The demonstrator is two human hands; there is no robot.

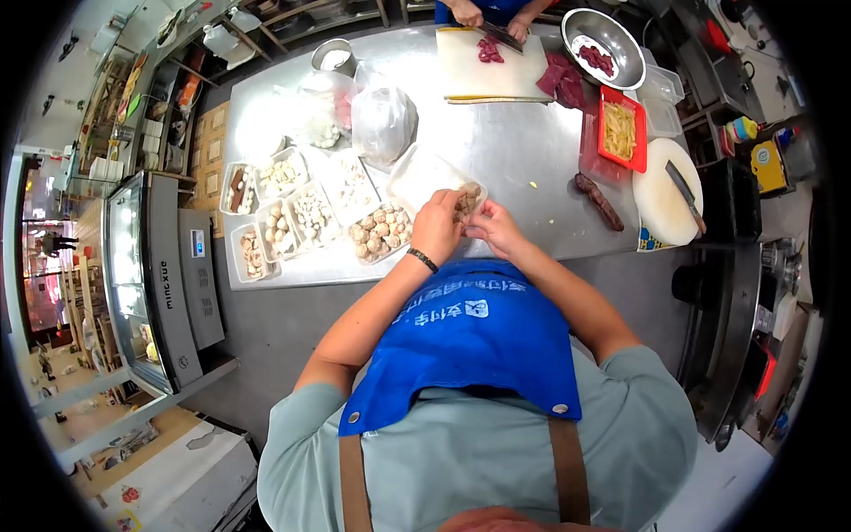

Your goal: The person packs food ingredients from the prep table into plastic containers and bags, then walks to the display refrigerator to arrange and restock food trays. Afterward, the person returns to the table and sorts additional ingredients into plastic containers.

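At the table's front edge, my left hand (437, 229) and my right hand (498, 230) meet around a small clump of brown mushrooms (467, 200). My left fingers curl over its near left side, while my right fingers pinch at its lower right. Whether a clear wrapper or tub surrounds the clump is hard to make out. Just beyond my left hand is a white plastic tray (415, 173). Left of it stands a tub of round brown-and-white mushrooms (379, 234). Several more tubs of pale, cut pieces (312, 215) sit farther left.
Plastic bags (383, 122) and a metal pot (334, 58) stand at the back left. Across the table, another person's hands (492, 19) cut red meat with a knife on a white board (470, 75). At right are a red tray (622, 129), a steel bowl (628, 55), and a knife (683, 186) on a round board.
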